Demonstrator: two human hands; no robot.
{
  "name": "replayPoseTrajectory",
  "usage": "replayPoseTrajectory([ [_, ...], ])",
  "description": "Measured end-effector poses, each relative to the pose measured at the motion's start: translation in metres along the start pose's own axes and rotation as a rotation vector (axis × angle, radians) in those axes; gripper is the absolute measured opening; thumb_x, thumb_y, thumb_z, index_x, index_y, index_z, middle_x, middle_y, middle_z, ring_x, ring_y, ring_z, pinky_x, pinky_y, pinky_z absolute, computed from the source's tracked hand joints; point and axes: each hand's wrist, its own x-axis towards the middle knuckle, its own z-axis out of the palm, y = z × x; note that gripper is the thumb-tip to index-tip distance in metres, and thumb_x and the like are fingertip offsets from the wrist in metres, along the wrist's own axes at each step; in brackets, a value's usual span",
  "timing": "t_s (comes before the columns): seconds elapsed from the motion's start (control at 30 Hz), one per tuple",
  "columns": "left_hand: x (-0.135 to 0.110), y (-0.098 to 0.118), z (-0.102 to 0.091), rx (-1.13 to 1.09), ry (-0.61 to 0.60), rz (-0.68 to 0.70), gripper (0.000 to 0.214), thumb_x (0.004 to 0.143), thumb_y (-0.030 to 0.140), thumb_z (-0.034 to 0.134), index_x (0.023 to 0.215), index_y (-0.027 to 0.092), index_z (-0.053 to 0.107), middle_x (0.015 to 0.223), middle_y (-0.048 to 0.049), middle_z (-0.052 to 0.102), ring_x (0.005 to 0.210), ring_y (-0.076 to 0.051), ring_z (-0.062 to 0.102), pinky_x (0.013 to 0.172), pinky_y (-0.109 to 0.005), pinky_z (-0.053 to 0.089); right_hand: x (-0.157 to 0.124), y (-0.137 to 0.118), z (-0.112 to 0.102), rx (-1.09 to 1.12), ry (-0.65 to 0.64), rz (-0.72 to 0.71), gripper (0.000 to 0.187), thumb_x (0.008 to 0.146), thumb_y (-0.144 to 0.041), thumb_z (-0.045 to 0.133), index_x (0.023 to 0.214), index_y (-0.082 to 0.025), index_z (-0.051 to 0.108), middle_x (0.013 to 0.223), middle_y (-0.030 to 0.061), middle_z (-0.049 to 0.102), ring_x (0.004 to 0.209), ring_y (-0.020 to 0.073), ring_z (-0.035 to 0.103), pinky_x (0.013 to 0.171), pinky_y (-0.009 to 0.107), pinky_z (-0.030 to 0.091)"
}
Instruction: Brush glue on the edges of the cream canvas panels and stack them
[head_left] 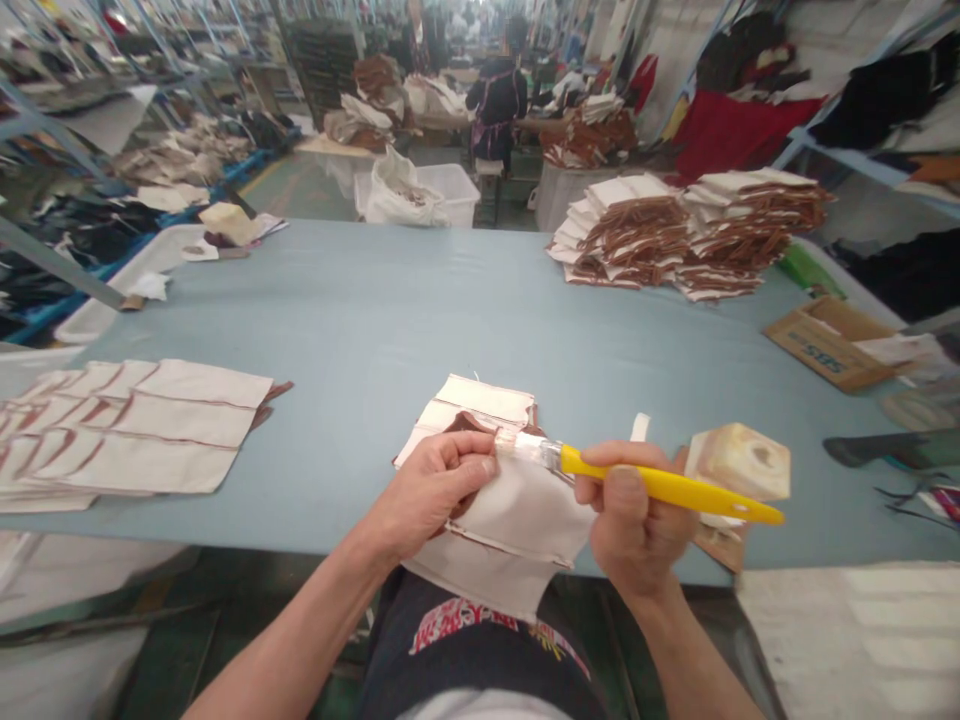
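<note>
My left hand (435, 490) is closed, pinching a fold of a cream fabric piece (517, 520) with brown trim that hangs over the near table edge. My right hand (634, 515) is closed around a brush with a yellow handle (675, 490). The brush's pale bristle end (521, 447) touches the fabric just beside my left fingers. Under this piece lies a small stack of similar cream pieces (480, 400).
The light-blue table (420, 310) carries a row of cream pieces (127, 425) at the left, tall stacks of brown-and-white pieces (690, 235) at the far right, a cardboard box (829, 345), and a cream block (739, 462) by my right hand. A person (495, 105) stands far behind.
</note>
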Motion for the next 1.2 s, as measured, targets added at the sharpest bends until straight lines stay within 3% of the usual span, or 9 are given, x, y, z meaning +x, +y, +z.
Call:
replayPoseTrajectory([
  [0.33,-0.002,0.006,-0.001,-0.08,0.067,-0.006,0.035,0.069,0.039,0.087,0.086,0.013,0.071,0.056,0.0077,0.048,0.045,-0.003,0.031,0.042,-0.019,0.018,0.008,-0.002,0.015,0.02,0.02,-0.039,0.029,0.111,-0.04,0.051,0.1,-0.021,0.07,0.063,-0.0033,0.059,0.049,0.012,0.053,0.047,0.023,0.042],
  [0.5,-0.006,0.008,-0.001,-0.133,0.052,-0.026,0.045,0.066,0.043,0.09,0.094,0.011,0.076,0.063,0.0034,0.056,0.047,-0.003,0.034,0.044,-0.019,0.019,0.02,0.005,0.017,-0.15,0.189,-0.134,0.026,0.112,-0.038,0.048,0.109,-0.021,0.067,0.07,-0.0016,0.065,0.059,0.0153,0.064,0.06,0.027,0.054],
  [0.67,-0.007,0.024,0.004,-0.096,0.016,0.01,0.042,0.068,0.042,0.089,0.093,0.011,0.078,0.062,0.0038,0.052,0.049,-0.004,0.032,0.045,-0.018,0.019,0.02,0.021,0.022,-0.435,0.01,-0.215,0.023,0.11,-0.033,0.05,0.117,-0.021,0.067,0.088,0.0051,0.075,0.076,0.0205,0.073,0.071,0.031,0.059],
  [0.8,-0.005,0.034,0.003,-0.07,0.008,0.03,0.04,0.068,0.039,0.089,0.095,0.011,0.081,0.062,0.0031,0.053,0.05,-0.004,0.031,0.046,-0.018,0.018,0.022,0.021,0.023,-0.418,0.049,-0.215,0.024,0.11,-0.034,0.048,0.116,-0.021,0.068,0.092,0.0058,0.074,0.075,0.0204,0.072,0.07,0.031,0.058],
  [0.93,-0.005,0.035,-0.002,-0.11,0.074,0.031,0.044,0.064,0.039,0.091,0.098,0.012,0.081,0.064,0.0024,0.057,0.05,-0.004,0.033,0.046,-0.018,0.02,0.027,0.011,0.017,-0.288,0.132,-0.31,0.023,0.111,-0.034,0.05,0.117,-0.021,0.067,0.08,0.0014,0.069,0.066,0.0168,0.067,0.066,0.029,0.055],
  [1.03,-0.005,0.034,-0.002,-0.116,0.051,0.027,0.046,0.064,0.04,0.093,0.098,0.011,0.082,0.062,0.0032,0.055,0.049,-0.004,0.033,0.046,-0.018,0.022,0.03,0.01,0.021,-0.288,0.082,-0.389,0.022,0.11,-0.033,0.051,0.118,-0.021,0.067,0.084,0.0028,0.072,0.071,0.0182,0.069,0.069,0.031,0.056],
  [1.2,-0.007,0.036,-0.009,-0.079,-0.04,0.09,0.046,0.074,0.046,0.088,0.105,0.012,0.082,0.064,0.003,0.056,0.05,-0.005,0.037,0.048,-0.018,0.027,0.043,0.019,0.04,-0.44,0.031,-0.304,0.028,0.111,-0.035,0.045,0.112,-0.019,0.068,0.09,0.0059,0.075,0.07,0.0187,0.07,0.064,0.03,0.054],
])
